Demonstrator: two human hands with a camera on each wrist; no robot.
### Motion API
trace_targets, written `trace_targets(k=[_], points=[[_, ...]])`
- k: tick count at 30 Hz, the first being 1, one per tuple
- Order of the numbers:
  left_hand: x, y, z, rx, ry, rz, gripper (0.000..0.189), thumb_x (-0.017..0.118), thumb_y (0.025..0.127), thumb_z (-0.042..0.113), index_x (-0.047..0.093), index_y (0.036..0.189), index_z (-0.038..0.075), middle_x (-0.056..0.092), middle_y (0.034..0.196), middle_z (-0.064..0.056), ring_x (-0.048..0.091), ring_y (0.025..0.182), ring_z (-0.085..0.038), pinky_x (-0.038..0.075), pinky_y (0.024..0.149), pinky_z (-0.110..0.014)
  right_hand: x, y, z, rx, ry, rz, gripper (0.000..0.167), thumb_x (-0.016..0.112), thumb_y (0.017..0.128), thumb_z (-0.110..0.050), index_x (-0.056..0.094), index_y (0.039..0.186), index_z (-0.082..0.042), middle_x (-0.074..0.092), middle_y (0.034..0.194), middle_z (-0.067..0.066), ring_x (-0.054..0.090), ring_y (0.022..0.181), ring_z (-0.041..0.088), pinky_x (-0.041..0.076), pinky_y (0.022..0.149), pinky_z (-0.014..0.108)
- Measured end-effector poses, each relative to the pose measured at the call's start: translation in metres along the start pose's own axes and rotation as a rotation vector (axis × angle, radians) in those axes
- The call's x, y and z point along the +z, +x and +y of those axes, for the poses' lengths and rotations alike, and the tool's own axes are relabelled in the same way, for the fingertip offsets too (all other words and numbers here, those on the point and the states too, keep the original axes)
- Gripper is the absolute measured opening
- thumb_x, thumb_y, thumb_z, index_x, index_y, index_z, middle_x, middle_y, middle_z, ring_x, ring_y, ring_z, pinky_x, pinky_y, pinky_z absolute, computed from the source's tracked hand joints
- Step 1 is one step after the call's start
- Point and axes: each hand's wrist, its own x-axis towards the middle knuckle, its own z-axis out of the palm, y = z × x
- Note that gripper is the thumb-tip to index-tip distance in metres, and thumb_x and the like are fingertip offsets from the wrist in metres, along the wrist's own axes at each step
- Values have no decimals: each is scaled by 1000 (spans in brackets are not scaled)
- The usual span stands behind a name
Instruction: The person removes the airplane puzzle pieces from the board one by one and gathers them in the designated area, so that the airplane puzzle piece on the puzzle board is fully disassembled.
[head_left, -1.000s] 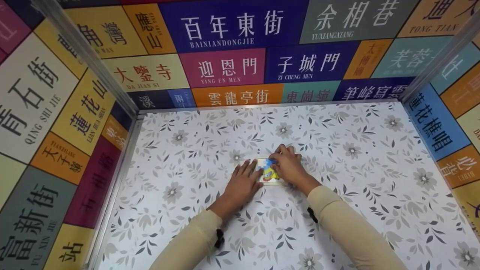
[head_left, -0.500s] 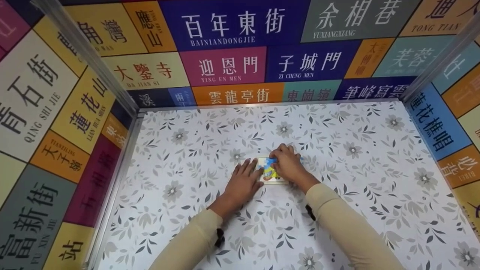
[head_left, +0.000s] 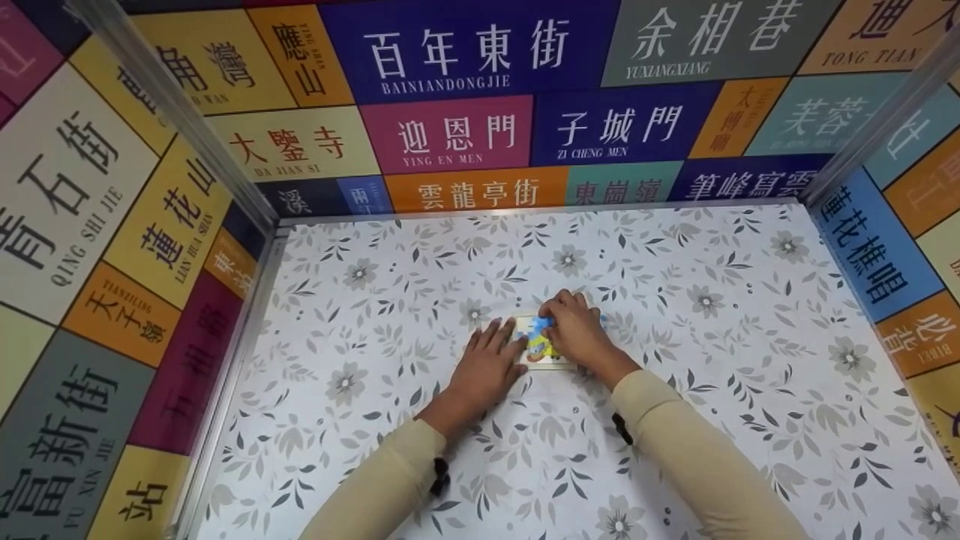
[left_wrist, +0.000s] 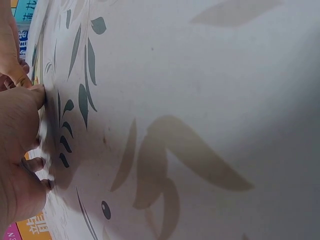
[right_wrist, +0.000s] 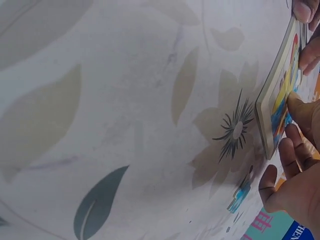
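In the head view, a small jigsaw puzzle (head_left: 538, 351) with a blue and yellow picture lies flat on the table in its pale wooden tray (head_left: 551, 367). My left hand (head_left: 486, 367) rests over the tray's left side, fingers spread and fairly straight. At the picture's upper right is my right hand (head_left: 581, 334), its fingers bent. Thumb and forefinger come together there on a blue puzzle piece, mostly hidden by the hand. Past the curled fingers in the right wrist view, a loose blue piece (right_wrist: 240, 197) lies on the table.
A white tablecloth (head_left: 420, 300) printed with grey leaves and flowers covers the table. Panels (head_left: 457, 135) with coloured blocks of Chinese lettering stand along the back and both sides, joined by metal corner posts (head_left: 180, 120).
Around the puzzle, my right fingers have shifted only slightly. The left hand stays on the tray, and the tray has hardly moved.
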Motion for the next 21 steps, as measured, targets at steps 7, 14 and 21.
trace_targets(k=[7,14,21], points=[[-2,0,1,-1,-8,-8,56,48,118,45,48,168,20,32,183,-11,31,170,-35,31,137,-57,2,-3,0,-56,-12,51,18,75,106,-18,74,123,-12,61,129,11,53,119,35,42,97,62],[-1,0,1,0,-8,-4,56,49,118,44,48,168,20,32,182,-11,31,169,-35,31,136,-57,2,-4,3,-110,-41,76,24,77,105,-16,74,128,-11,63,127,13,55,117,36,43,97,63],[0,0,0,-1,-21,-9,56,48,118,44,48,168,20,31,183,-11,30,170,-35,30,137,-57,3,-4,6,-159,-100,77,24,74,107,-19,76,129,-10,63,126,14,53,112,35,42,92,60]])
